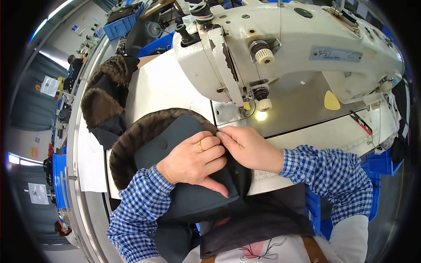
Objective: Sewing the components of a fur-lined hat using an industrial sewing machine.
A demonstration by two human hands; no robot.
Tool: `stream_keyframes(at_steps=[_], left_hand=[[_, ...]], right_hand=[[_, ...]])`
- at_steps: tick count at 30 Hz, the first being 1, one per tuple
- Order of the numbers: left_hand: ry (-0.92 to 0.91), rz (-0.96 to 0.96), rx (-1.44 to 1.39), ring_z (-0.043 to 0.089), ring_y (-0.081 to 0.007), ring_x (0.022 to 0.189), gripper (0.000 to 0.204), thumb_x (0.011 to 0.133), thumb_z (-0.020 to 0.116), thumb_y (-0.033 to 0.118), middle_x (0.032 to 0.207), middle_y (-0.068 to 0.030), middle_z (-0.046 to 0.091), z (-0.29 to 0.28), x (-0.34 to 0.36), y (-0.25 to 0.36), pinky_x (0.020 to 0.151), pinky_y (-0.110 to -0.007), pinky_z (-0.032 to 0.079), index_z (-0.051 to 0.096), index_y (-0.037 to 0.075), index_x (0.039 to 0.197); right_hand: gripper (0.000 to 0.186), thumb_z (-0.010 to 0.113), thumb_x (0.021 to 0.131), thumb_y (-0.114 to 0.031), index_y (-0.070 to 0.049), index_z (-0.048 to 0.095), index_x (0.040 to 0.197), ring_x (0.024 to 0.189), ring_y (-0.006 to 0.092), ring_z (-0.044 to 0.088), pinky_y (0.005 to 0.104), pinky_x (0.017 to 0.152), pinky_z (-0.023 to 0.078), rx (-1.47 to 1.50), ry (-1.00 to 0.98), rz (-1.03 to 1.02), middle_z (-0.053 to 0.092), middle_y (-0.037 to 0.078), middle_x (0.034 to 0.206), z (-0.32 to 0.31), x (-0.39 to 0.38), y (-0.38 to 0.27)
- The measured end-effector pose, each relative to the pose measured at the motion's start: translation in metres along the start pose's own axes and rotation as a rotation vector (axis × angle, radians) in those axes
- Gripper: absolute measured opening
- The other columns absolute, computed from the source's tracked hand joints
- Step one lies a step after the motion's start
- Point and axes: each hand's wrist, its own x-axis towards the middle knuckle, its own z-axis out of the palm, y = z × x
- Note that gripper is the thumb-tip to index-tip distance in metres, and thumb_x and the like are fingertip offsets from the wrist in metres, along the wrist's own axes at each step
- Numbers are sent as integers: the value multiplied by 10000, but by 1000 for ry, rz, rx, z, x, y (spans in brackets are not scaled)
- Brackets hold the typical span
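Fur-trimmed dark piece (175, 136) on the pale table (153, 87), just in front of the sewing machine (298, 39), its near part toward the person's lap. Right hand (252, 147): thumb and index finger pinch the edge. Left hand (197, 158): fingers curl over the cloth, thumb extended; whether they grip or only press cannot be told. The cloth appears light and pliable, the brown pile (124, 151) soft, bulky, probably springy. Suggested hold: 2 points along the edge, layers pinched together.

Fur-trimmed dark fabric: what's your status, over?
Left hand lies across fur-trimmed dark fabric. Right hand pinches its edge. Sewing machine head just beyond, not touching either hand.
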Motion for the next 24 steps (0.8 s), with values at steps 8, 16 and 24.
stream_keyframes(at_steps=[8, 16, 24], left_hand=[[-274, -102, 179, 534, -172, 655, 451, 757, 708, 539, 709, -15, 431, -30, -3, 9, 569, -308, 450, 537, 126, 702], [-204, -127, 4, 606, -239, 888, 246, 674, 821, 269, 904, -33, 608, -61, 39, -38, 855, -367, 488, 652, 96, 719], [-287, -282, -197, 639, -244, 704, 295, 739, 893, 286, 772, -13, 629, -45, 29, -42, 649, -357, 507, 664, 107, 788]], right_hand=[[194, 612, 1017, -140, 26, 666, 1102, 641, 218, 586, 372, 630, 487, -24, 103, -44, 629, 201, 757, 3, -5, -2], [265, 665, 969, -132, -2, 678, 1199, 787, 211, 694, 331, 763, 543, 42, 29, -101, 727, 185, 914, 0, -11, -5], [408, 638, 917, -103, 7, 641, 1310, 1003, 310, 723, 364, 884, 554, 77, -175, 25, 730, 218, 1108, -43, -19, -17]])
